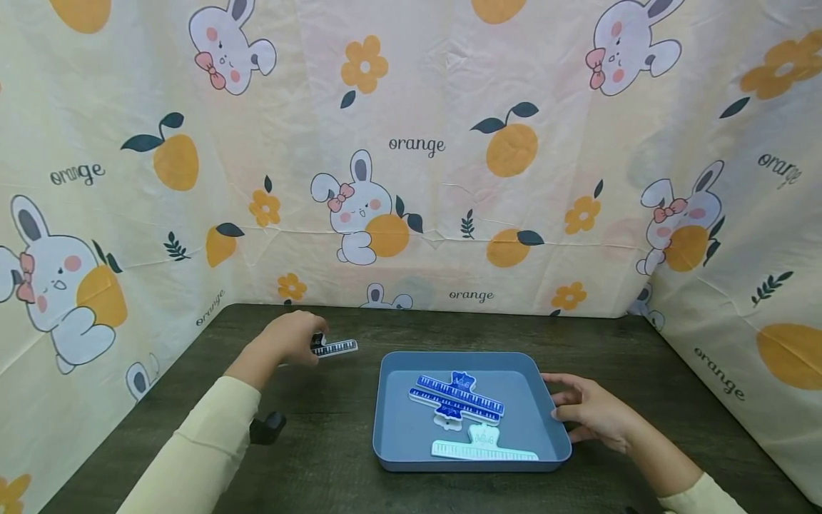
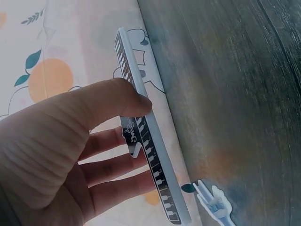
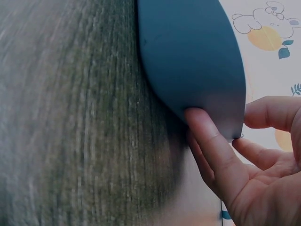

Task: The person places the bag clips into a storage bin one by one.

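1. On the dark wood-grain worktop our left hand pinches a black-and-white piano-key clip between thumb and fingers, to the left of the blue tray and apart from it.
2. From the head view the clip's handle end is hidden inside our fist; only the striped bar sticks out toward the tray.
3. Our left wrist view fills that gap: the thumb lies on the clip's handle, the fingers curl behind it, and the long flat bar runs on past the lower frame edge. A second white clip shows blurred at the bottom of that view; we cannot make it out from the head.
4. Our right hand curls lightly against the tray's right rim. The right wrist view shows the thumb pressed on the smooth, matte tray wall, with the palm cut off by the frame.
5. Inside the tray lie two blue keyboard-printed clips, crossed and overlapping, and a pale mint clip near the front wall; the wrist views show none of them.
6. Printed cloth with rabbits and oranges, creased and glossy, walls the worktop on three sides.
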A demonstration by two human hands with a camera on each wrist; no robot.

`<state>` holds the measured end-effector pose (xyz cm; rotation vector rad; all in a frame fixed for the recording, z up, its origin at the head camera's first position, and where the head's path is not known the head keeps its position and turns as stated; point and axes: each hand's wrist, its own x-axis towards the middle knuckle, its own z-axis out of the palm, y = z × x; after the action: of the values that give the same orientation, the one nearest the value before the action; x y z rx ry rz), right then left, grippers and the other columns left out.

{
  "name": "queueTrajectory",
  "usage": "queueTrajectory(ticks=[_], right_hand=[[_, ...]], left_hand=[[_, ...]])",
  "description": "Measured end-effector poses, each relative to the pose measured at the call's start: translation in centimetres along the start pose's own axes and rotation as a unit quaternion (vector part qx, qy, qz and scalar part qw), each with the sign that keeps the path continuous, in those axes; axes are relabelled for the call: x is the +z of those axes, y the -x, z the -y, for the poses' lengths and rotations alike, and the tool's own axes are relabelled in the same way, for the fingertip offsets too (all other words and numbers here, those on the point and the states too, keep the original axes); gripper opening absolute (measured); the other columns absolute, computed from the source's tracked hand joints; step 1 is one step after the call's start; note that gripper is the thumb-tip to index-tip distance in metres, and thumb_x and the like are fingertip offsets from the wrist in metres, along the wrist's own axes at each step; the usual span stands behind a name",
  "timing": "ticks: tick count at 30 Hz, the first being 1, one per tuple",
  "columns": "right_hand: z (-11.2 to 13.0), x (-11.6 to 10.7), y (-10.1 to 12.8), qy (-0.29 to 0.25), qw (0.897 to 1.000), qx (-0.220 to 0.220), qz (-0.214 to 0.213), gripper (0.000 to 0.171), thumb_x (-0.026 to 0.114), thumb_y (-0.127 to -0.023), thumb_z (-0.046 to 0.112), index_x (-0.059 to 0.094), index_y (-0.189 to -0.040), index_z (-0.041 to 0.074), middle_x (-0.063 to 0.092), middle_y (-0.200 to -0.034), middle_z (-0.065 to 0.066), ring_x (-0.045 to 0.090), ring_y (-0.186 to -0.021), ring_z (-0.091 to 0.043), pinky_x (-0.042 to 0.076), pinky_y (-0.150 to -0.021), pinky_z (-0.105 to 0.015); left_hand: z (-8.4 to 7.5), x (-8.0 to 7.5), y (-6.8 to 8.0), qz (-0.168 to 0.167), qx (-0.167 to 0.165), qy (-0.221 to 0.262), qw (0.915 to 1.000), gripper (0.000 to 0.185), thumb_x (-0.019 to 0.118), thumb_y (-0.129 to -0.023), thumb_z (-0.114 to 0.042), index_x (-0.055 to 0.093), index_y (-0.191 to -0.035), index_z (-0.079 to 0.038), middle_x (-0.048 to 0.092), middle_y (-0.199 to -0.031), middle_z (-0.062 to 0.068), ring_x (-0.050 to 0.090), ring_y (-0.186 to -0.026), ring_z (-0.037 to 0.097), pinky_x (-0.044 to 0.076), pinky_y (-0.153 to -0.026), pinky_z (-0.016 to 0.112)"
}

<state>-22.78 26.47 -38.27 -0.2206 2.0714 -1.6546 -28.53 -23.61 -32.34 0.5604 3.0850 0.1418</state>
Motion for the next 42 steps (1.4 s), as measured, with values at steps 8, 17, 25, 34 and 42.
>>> queueTrajectory(ticks=[8, 17, 25, 34, 42], right_hand=[[0.0, 0.0, 0.0, 0.002, 1.000, 0.002, -0.005, 0.075, 0.061, -0.087, -0.004, 0.019, -0.149, -0.009, 0.061, -0.116, -0.022, 0.065, -0.093, -0.031, 0.055, -0.072, -0.053], [0.0, 0.0, 0.0, 0.003, 1.000, 0.001, -0.006, 0.075, 0.061, -0.087, -0.005, 0.019, -0.149, -0.009, 0.061, -0.116, -0.022, 0.065, -0.094, -0.031, 0.055, -0.072, -0.053], [-0.1, 0.1, 0.0, 0.002, 1.000, 0.001, -0.007, 0.074, 0.061, -0.087, -0.005, 0.019, -0.149, -0.009, 0.061, -0.116, -0.022, 0.064, -0.093, -0.030, 0.055, -0.072, -0.053], [-0.2, 0.0, -0.1, 0.000, 1.000, -0.001, -0.003, 0.074, 0.060, -0.087, -0.004, 0.018, -0.149, -0.010, 0.060, -0.116, -0.022, 0.064, -0.094, -0.030, 0.055, -0.072, -0.053], [-0.2, 0.0, -0.1, 0.004, 1.000, 0.003, -0.009, 0.074, 0.061, -0.087, -0.004, 0.019, -0.149, -0.009, 0.060, -0.117, -0.022, 0.064, -0.094, -0.030, 0.055, -0.072, -0.053]], left_hand=[[-0.4, -0.3, 0.1, 0.000, 0.022, -0.015, 0.9996, 0.044, 0.083, -0.071, -0.014, 0.070, -0.111, -0.005, 0.065, -0.094, 0.004, 0.055, -0.075, 0.016, 0.049, -0.065, 0.037], [-1.3, -0.7, 0.3, -0.003, 0.042, -0.035, 0.9985, 0.045, 0.083, -0.071, -0.017, 0.069, -0.112, -0.005, 0.065, -0.094, 0.003, 0.056, -0.078, 0.017, 0.049, -0.068, 0.038], [-2.6, -1.3, 0.5, -0.007, 0.055, -0.041, 0.9976, 0.045, 0.082, -0.070, -0.016, 0.070, -0.112, -0.007, 0.065, -0.098, 0.004, 0.056, -0.081, 0.018, 0.049, -0.069, 0.038], [-3.5, -1.4, 0.8, -0.014, 0.066, -0.048, 0.9966, 0.047, 0.081, -0.070, -0.017, 0.069, -0.114, -0.008, 0.066, -0.103, 0.005, 0.061, -0.090, 0.023, 0.050, -0.075, 0.041], [-4.6, -1.6, 0.8, -0.022, 0.086, -0.052, 0.9947, 0.046, 0.080, -0.070, -0.015, 0.069, -0.114, -0.009, 0.066, -0.102, 0.004, 0.060, -0.088, 0.021, 0.050, -0.074, 0.040]])
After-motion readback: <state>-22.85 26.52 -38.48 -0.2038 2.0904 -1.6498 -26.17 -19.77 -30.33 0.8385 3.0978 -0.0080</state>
